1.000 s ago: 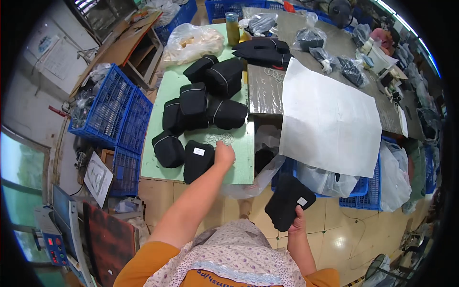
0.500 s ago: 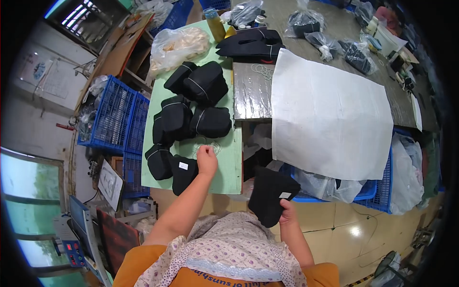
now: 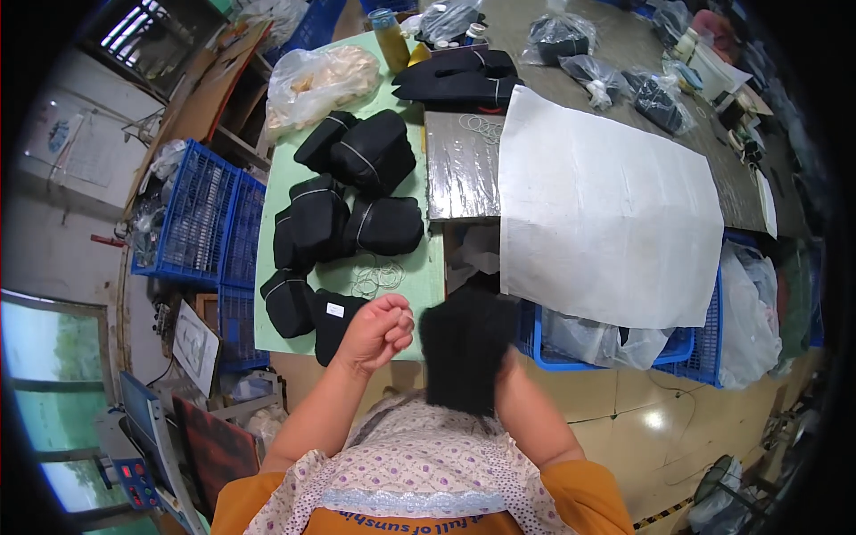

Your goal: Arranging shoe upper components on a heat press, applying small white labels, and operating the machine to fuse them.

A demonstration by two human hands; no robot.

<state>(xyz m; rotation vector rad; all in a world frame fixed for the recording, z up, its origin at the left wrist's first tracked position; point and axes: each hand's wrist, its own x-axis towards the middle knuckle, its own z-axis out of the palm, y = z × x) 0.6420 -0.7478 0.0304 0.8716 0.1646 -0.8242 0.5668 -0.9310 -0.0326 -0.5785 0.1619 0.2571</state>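
Observation:
My right hand [image 3: 506, 364] grips a folded black fabric piece [image 3: 465, 348] in front of my body, blurred by motion; most of its fingers are behind the cloth. Left of it, my left hand [image 3: 379, 332] is closed with curled fingers over the front edge of the green tabletop [image 3: 419, 308]. Whatever those fingers hold, if anything, is too small to make out. Just beyond the left hand lie loose pale rubber bands [image 3: 376, 276]. Beside it rests a black fabric piece with a white label [image 3: 335, 311]. Several banded black fabric bundles [image 3: 374, 152] sit farther back.
A white sheet [image 3: 611, 209] drapes over the dark table's front edge at right. Blue crates stand at left, and a blue crate [image 3: 669, 352] with plastic bags is below the sheet. A clear bag of tan pieces [image 3: 321, 80] and a jar [image 3: 390, 40] stand at the back.
My left hand has drawn back from the loose rubber bands toward my body. My right hand has brought the black fabric piece leftward, close to the left hand, and turned it.

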